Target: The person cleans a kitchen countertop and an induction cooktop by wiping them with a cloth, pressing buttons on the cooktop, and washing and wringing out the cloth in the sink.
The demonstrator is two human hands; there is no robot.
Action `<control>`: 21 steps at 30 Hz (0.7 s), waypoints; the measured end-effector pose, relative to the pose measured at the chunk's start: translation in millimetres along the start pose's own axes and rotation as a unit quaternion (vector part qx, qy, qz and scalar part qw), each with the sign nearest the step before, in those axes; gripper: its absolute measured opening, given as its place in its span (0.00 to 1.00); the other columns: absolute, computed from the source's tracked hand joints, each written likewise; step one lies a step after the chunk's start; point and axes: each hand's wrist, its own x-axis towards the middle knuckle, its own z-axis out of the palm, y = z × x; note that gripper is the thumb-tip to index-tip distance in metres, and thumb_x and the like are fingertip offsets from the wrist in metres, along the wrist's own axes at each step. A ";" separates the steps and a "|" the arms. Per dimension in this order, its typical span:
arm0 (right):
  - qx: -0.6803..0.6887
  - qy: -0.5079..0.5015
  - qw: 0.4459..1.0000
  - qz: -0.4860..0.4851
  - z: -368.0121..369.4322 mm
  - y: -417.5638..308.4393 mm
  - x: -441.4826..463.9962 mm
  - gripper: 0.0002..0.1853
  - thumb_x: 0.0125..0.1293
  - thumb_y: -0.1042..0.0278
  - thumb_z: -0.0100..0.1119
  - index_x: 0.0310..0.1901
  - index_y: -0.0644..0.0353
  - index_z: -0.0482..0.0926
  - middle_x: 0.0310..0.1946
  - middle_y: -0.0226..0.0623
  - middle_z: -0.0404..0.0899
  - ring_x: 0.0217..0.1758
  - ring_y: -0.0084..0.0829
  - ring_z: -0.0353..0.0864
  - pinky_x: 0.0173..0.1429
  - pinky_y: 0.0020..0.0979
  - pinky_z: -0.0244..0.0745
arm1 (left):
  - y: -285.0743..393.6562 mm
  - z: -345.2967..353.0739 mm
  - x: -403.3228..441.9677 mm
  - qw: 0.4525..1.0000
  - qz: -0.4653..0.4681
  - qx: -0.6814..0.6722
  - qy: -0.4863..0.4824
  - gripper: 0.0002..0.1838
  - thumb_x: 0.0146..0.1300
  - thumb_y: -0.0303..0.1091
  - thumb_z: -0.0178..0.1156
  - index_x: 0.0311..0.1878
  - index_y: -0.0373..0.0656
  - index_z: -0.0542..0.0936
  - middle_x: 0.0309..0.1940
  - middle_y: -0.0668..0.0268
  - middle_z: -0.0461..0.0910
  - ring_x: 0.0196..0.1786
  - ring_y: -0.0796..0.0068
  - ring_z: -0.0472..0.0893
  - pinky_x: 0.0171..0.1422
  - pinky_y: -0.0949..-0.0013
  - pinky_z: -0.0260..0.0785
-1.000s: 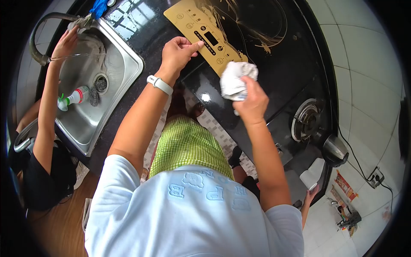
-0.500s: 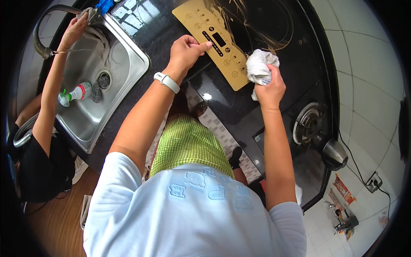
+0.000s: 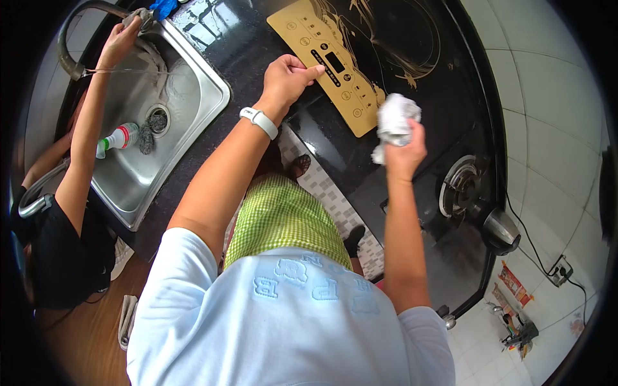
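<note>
An induction cooktop (image 3: 357, 106) with a gold control panel and black glass lies at an angle on the black counter. My left hand (image 3: 288, 80), wearing a pale watch band at the wrist, is closed on the cooktop's near edge, its thumb on the gold panel beside the dark display. A bunched white cloth (image 3: 396, 116) is gripped in my right hand (image 3: 407, 153) at the panel's right end. Slight blur shows on this hand and cloth. Whether the cloth touches the surface I cannot tell.
Left of me is a steel sink (image 3: 193, 122) holding a spray bottle (image 3: 121, 138) and dark scouring pads (image 3: 148, 136). Another person's hand (image 3: 121, 40) holds a rag by the running faucet (image 3: 67, 55). A gas burner (image 3: 458, 185) and a kettle-like metal vessel (image 3: 499, 228) are at right.
My right hand has drawn the white cloth a little toward me, beside the panel's right end. My left hand keeps its hold on the cooktop edge. The view has shifted slightly.
</note>
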 end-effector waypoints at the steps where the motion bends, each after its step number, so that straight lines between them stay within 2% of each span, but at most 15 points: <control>1: -0.007 0.018 0.997 0.070 -5.7 9.7 10.1 0.19 0.45 0.71 0.71 0.41 0.60 0.76 0.34 0.35 0.81 0.37 0.27 0.80 0.45 0.28 0.74 | 1.0 0.0 -0.5 1.000 0.000 0.006 -0.002 0.17 0.50 0.38 0.72 0.30 0.44 0.71 0.27 0.69 0.79 0.29 0.83 0.77 0.29 0.82 0.65; 3: -0.001 0.053 0.997 0.048 -21.6 23.5 28.1 0.18 0.47 0.68 0.70 0.41 0.60 0.76 0.34 0.37 0.81 0.37 0.30 0.81 0.44 0.30 0.75 | 1.8 -0.7 0.0 1.000 -0.011 0.024 0.004 0.17 0.50 0.37 0.72 0.30 0.44 0.71 0.28 0.69 0.79 0.29 0.83 0.77 0.29 0.82 0.66; 5: 0.002 0.067 0.998 0.018 -32.7 7.2 37.9 0.20 0.47 0.70 0.70 0.42 0.61 0.75 0.35 0.38 0.81 0.37 0.30 0.81 0.45 0.30 0.74 | -1.8 -0.4 -0.5 1.000 0.011 0.006 -0.002 0.16 0.50 0.37 0.72 0.30 0.44 0.71 0.28 0.68 0.79 0.29 0.83 0.77 0.29 0.81 0.66; 7: 0.046 0.026 0.997 0.048 -23.5 -12.6 37.8 0.20 0.47 0.70 0.70 0.43 0.61 0.75 0.36 0.39 0.81 0.38 0.32 0.81 0.45 0.30 0.74 | -0.7 0.4 -2.2 1.000 0.012 0.002 -0.003 0.16 0.50 0.37 0.72 0.30 0.44 0.71 0.27 0.69 0.79 0.29 0.83 0.77 0.29 0.81 0.66; 8: -0.005 -0.035 0.999 0.038 -15.2 -19.6 33.5 0.22 0.46 0.69 0.69 0.45 0.61 0.74 0.37 0.42 0.80 0.40 0.38 0.82 0.46 0.32 0.75 | -0.3 0.7 -2.3 1.000 0.009 0.004 0.000 0.16 0.50 0.37 0.72 0.30 0.44 0.72 0.27 0.69 0.79 0.29 0.83 0.77 0.29 0.82 0.66; 9: -0.023 -0.087 0.996 -0.012 1.9 -13.4 23.0 0.23 0.45 0.68 0.68 0.45 0.59 0.74 0.37 0.44 0.80 0.40 0.45 0.81 0.47 0.35 0.75 | 0.4 0.7 -2.1 1.000 0.005 0.006 0.005 0.16 0.50 0.37 0.72 0.30 0.44 0.72 0.27 0.70 0.78 0.29 0.83 0.77 0.29 0.82 0.65; 10: -0.040 -0.034 0.994 -0.091 14.7 -16.3 8.2 0.23 0.43 0.67 0.68 0.44 0.57 0.74 0.37 0.44 0.79 0.40 0.48 0.80 0.46 0.38 0.75 | 1.1 1.0 -2.4 1.000 0.006 0.007 0.004 0.16 0.50 0.37 0.72 0.30 0.44 0.72 0.27 0.70 0.78 0.29 0.83 0.77 0.29 0.82 0.65; 12: -0.015 -0.062 0.995 -0.074 16.2 -37.8 -15.3 0.21 0.42 0.69 0.67 0.42 0.56 0.74 0.38 0.43 0.78 0.40 0.47 0.79 0.44 0.37 0.76 | 1.2 2.4 -1.8 1.000 -0.004 0.012 0.012 0.16 0.50 0.38 0.72 0.30 0.44 0.72 0.27 0.70 0.78 0.29 0.83 0.77 0.29 0.82 0.65; 13: 0.003 -0.058 0.992 -0.108 14.1 -42.5 -26.1 0.21 0.41 0.70 0.66 0.41 0.56 0.74 0.36 0.43 0.78 0.39 0.47 0.79 0.43 0.37 0.76 | -1.1 2.9 -2.7 1.000 -0.004 0.011 0.009 0.16 0.50 0.38 0.72 0.30 0.44 0.72 0.27 0.70 0.78 0.29 0.83 0.77 0.29 0.82 0.65; 18: 0.021 -0.131 0.981 -0.143 4.3 -43.8 -26.1 0.22 0.39 0.74 0.66 0.40 0.57 0.74 0.34 0.42 0.78 0.39 0.46 0.79 0.42 0.37 0.76 | -0.2 1.9 -1.4 1.000 0.000 0.007 0.007 0.17 0.50 0.38 0.72 0.30 0.44 0.71 0.27 0.71 0.78 0.29 0.83 0.77 0.28 0.82 0.64; 21: -0.005 -0.097 0.989 -0.107 9.0 -30.3 0.4 0.24 0.37 0.74 0.65 0.42 0.57 0.74 0.38 0.44 0.79 0.42 0.48 0.79 0.46 0.39 0.75 | 1.8 -0.3 0.0 1.000 0.004 0.007 -0.003 0.17 0.50 0.38 0.72 0.30 0.45 0.71 0.27 0.71 0.78 0.29 0.83 0.77 0.29 0.82 0.64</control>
